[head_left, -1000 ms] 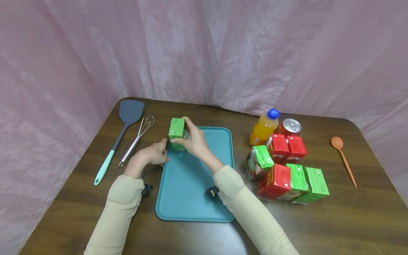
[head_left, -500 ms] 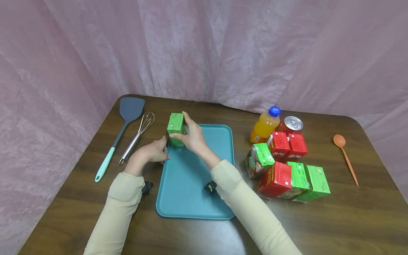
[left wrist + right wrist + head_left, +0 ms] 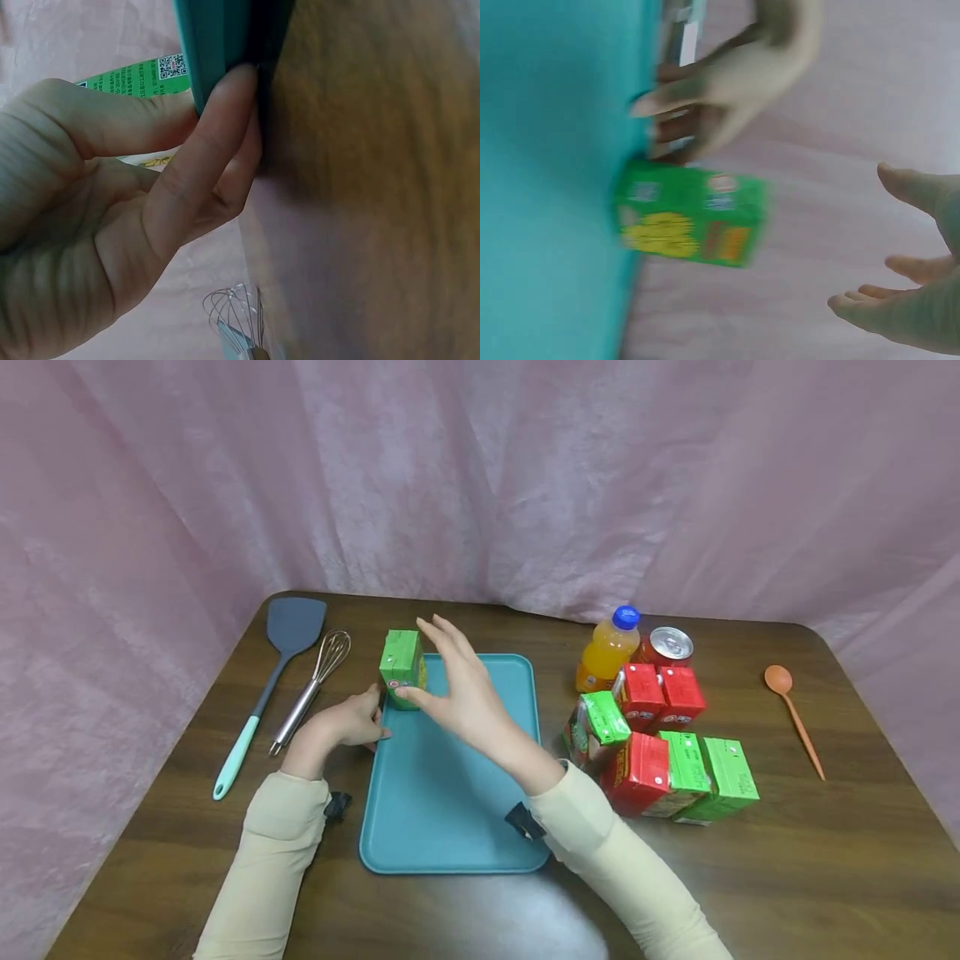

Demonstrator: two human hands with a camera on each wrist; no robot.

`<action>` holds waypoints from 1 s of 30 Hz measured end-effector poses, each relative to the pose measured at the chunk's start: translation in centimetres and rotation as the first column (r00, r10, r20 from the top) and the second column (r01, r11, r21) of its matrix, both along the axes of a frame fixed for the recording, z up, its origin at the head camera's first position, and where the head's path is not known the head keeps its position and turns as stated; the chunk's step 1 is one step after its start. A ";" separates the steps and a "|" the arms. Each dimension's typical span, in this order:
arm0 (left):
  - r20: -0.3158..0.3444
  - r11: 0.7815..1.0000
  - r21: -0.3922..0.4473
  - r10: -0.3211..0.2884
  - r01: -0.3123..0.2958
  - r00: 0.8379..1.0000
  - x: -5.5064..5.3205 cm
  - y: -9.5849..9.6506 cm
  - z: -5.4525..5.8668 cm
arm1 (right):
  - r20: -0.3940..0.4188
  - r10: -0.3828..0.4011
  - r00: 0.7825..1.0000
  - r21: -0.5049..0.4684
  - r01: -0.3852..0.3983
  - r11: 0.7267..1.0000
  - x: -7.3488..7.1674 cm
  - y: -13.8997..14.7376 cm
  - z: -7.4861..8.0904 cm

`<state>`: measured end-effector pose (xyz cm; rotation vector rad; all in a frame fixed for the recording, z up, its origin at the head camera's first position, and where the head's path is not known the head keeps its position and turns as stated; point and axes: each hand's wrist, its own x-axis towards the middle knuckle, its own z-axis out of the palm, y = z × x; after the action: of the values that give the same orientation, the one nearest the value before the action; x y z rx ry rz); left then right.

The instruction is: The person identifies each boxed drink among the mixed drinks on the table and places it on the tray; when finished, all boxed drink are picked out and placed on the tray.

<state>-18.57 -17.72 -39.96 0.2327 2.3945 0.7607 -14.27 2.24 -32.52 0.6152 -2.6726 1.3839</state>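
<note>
A green drink carton (image 3: 401, 662) stands upright in the far left corner of the teal tray (image 3: 450, 827). My left hand (image 3: 348, 722) pinches the tray's left rim just in front of the carton. In the left wrist view, the thumb and fingers (image 3: 199, 161) grip that rim from either side. My right hand (image 3: 468, 697) hovers over the tray to the right of the carton, fingers spread and holding nothing. The right wrist view shows a gap between the carton (image 3: 690, 214) and the right fingers (image 3: 866, 304).
To the left lie a whisk (image 3: 311, 689) and a spatula (image 3: 273, 672). Right of the tray stand several red and green cartons (image 3: 636, 772), an orange drink bottle (image 3: 606, 656) and a red can (image 3: 670, 645). An orange spoon (image 3: 795, 714) lies far right.
My right hand has let go of the green carton, spread its fingers and lifted back to the right. The carton stays in the tray's corner. My left hand keeps its pinch on the rim.
</note>
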 end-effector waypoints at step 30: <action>-0.027 0.999 0.051 -0.001 0.002 1.000 0.3 0.0 0.4 | -0.194 -0.297 0.935 0.223 0.337 0.915 12.9 27.1 -0.5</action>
<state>-18.27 -17.75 -39.52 0.2672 2.4016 0.8241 -1.32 29.30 -33.04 0.2685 -2.6873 0.8822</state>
